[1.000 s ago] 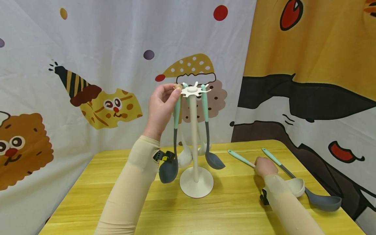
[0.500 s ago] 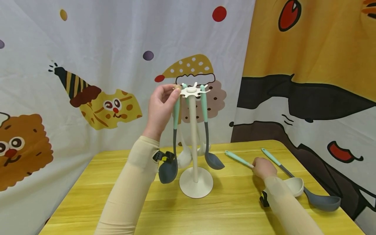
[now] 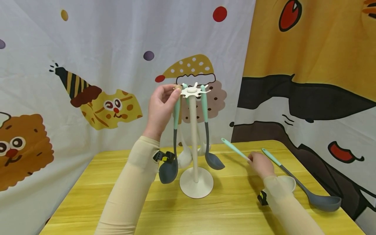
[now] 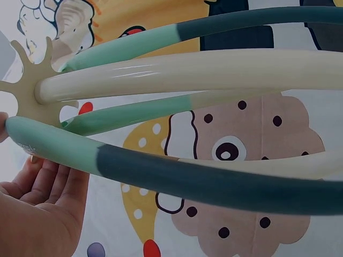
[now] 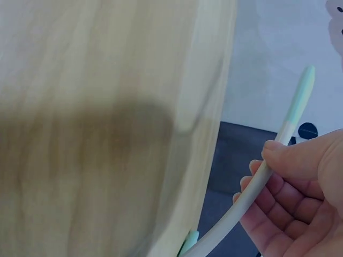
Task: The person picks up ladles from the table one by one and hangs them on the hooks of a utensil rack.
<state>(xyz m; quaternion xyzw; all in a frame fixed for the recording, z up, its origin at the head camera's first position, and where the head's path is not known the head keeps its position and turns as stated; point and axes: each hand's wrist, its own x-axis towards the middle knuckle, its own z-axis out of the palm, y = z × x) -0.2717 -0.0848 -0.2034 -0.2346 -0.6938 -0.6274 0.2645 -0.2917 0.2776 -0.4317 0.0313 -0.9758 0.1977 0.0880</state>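
Note:
My left hand point(image 3: 161, 107) pinches the top of the mint handle of a grey cooking utensil point(image 3: 168, 171), which hangs from the cream rack point(image 3: 194, 137) with its broad, rounded head down. In the left wrist view, the thumb is at the end of that handle point(image 4: 53, 142) and the fingers lie behind it. Over the table's right side, my right hand point(image 3: 262, 165) grips the cream shaft of a ladle point(image 3: 233, 148). Its mint handle end points up and away, and its pale bowl is partly hidden behind my sleeve. The right wrist view shows thumb and fingers round the shaft point(image 5: 230, 217).
A grey, flat-headed utensil point(image 3: 214, 161) and cream utensils point(image 3: 185, 157) also hang on the rack. At the right edge of the wooden table point(image 3: 176, 218) lies a grey ladle point(image 3: 324, 202) with a mint handle. A printed curtain point(image 3: 117, 39) stands behind.
My right hand has raised the cream ladle's handle end off the table and shifted slightly left with it. The left hand has stayed at the rack.

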